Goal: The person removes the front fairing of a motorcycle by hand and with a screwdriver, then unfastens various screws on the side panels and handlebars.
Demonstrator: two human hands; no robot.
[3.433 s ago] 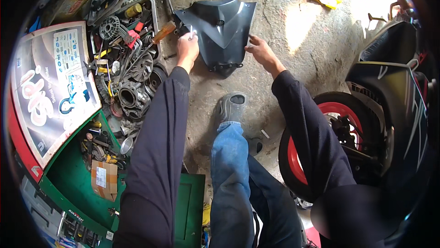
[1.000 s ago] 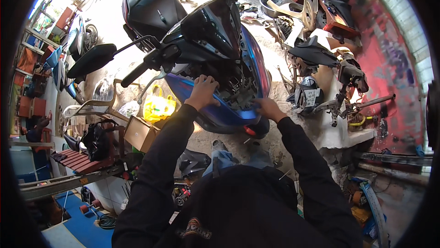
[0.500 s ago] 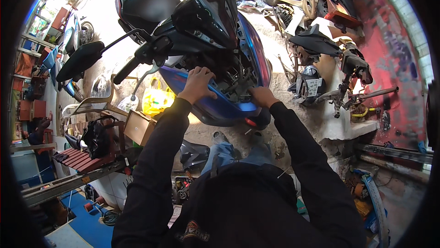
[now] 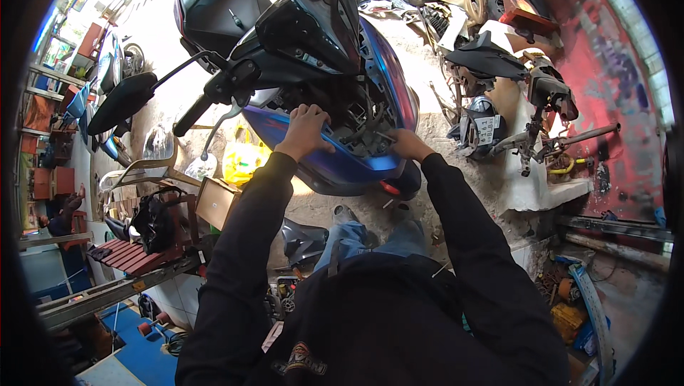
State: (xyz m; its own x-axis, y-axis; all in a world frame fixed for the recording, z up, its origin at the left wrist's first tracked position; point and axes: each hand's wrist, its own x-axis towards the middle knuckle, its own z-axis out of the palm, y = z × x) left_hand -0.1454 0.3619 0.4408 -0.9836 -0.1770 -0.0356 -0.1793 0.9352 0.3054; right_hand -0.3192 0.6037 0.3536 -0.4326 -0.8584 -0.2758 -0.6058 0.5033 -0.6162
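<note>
A scooter with blue bodywork stands in front of me, its black front cover (image 4: 310,26) above an opening that bares brackets and wiring (image 4: 363,119). My left hand (image 4: 308,131) grips the edge of the blue front panel (image 4: 342,161), fingers curled over the rim and thumb apart on the outer face. At the opening's right end, my right hand (image 4: 410,145) has its fingers closed near a grey inner part. Its fingertips are partly hidden, so what they hold cannot be made out. A small tool-like object (image 4: 235,19) lies on the black seat (image 4: 224,1).
The scooter's mirror (image 4: 125,103) and handlebar grip (image 4: 192,115) stick out left. Nearby are a yellow bag (image 4: 244,160), a cardboard box (image 4: 216,202) and a wooden bench (image 4: 128,249). Motorcycle parts (image 4: 491,65) pile up at right, before a red wall (image 4: 591,79). A dark panel (image 4: 302,242) lies by my feet.
My right hand has shifted slightly up, its fingers now further over the panel's edge at the opening. My left hand keeps its place on the panel. The view has moved a little.
</note>
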